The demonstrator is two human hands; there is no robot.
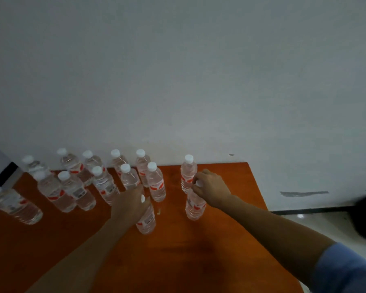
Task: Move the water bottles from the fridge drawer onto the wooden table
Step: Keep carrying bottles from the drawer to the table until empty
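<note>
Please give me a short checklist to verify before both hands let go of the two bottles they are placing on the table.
1. Left hand grips the cap end of the front-centre bottle: ok.
2. Right hand grips the cap of the front-right bottle: ok.
3. Both bottle bases rest flat on the wooden table: cannot tell, the bases are blurred.
4. Front-right bottle stands clear of the table's right edge: ok.
5. Gap between the front-right bottle and the bottle behind it: cannot tell, they overlap in this view.
6. The other bottles stand upright: ok.
</note>
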